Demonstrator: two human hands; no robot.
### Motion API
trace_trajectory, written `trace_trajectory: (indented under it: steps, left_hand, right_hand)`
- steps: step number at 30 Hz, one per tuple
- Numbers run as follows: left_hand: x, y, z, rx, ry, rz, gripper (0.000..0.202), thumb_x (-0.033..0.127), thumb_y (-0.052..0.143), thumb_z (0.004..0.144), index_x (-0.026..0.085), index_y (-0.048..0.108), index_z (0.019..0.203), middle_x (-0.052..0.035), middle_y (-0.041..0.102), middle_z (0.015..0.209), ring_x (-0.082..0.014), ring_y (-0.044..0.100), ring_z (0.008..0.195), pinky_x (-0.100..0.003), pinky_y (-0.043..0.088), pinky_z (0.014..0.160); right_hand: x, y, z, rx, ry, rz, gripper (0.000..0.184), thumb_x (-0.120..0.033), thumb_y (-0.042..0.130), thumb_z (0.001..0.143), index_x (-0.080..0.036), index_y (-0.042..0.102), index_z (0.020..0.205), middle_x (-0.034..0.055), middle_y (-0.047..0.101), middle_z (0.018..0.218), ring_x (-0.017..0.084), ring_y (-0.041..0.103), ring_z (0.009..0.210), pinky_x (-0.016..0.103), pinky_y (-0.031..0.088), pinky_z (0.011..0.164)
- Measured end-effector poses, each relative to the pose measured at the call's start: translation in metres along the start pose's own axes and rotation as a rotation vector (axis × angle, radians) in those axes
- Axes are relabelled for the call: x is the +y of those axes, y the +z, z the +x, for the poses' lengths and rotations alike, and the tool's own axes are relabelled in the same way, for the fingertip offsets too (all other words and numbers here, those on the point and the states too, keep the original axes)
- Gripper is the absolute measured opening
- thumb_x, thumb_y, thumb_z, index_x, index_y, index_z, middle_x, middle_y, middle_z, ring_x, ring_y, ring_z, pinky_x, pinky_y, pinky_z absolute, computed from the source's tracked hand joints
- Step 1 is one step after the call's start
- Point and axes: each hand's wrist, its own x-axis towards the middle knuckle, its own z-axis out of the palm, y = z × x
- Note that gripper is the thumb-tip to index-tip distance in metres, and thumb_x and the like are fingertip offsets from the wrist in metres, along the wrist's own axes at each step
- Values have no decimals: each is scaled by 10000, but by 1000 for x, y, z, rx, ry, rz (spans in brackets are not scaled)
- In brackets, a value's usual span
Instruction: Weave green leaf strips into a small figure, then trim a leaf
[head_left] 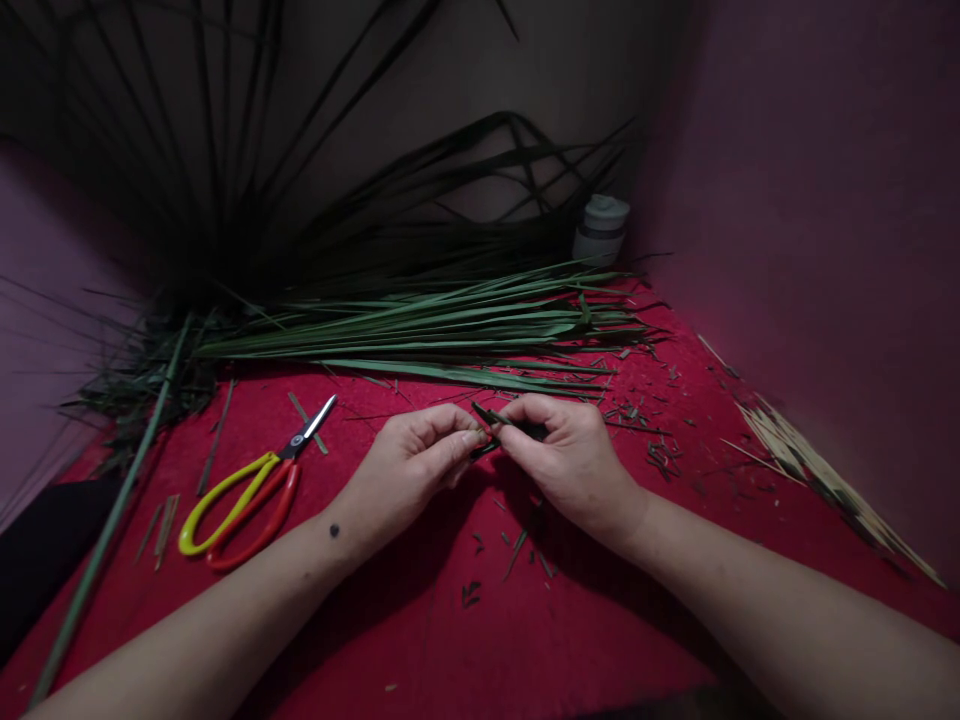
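My left hand (416, 455) and my right hand (566, 455) meet over the middle of the red surface, thumbs and fingertips pinched close together. Between them is a small dark green leaf strip (486, 412), folded or woven; its exact shape is mostly hidden by the fingers. Both hands grip it. To the left of my left hand lie scissors (270, 490) with one yellow and one red handle, blades slightly tilted toward the back right. Small green leaf scraps (517, 550) are scattered below my hands.
Long green leaf strips (420, 335) lie across the back, with dark fronds behind them. A white container (602, 230) stands at the back right. Thin pale sticks (825, 470) lie along the right wall. A long green stalk (124, 500) runs down the left side.
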Motion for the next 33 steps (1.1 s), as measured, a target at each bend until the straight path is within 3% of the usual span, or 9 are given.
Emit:
trace_trajectory:
  steps: [8,16,28,33]
  left_hand:
    - [2,0,-1,51,93,164,183,289,528,826,147,582,723,47,445,540,-85,388,511,-203,303,486]
    - [2,-9,2,-28,-77,-13,201,352,600,795,160,619,739,45,482,493,-66,331,429,-203,195,412]
    - [-6,-18,9,-176,-248,-287,139,273,661,761,149,610,725,50,424,477,-49,295,438,-209,142,438]
    - [-13,-17,12,-190,-226,-338,141,268,659,769,150,605,714,43,434,526,-50,289,465,-205,149,448]
  right_hand:
    - [-1,0,0,-48,87,104,123,-134,556,742,-155,675,715,-6,633,637,98,539,586,208,415,554]
    - [-9,-5,7,-101,315,260,142,-187,591,704,-155,564,568,-57,461,484,56,376,432,191,306,421]
    - [-7,-8,8,-250,446,503,131,-206,572,724,-152,565,605,-37,533,504,69,447,431,198,327,431]
    - [1,-7,9,-274,482,632,91,-203,611,693,-144,580,630,-17,572,542,83,500,473,202,354,457]
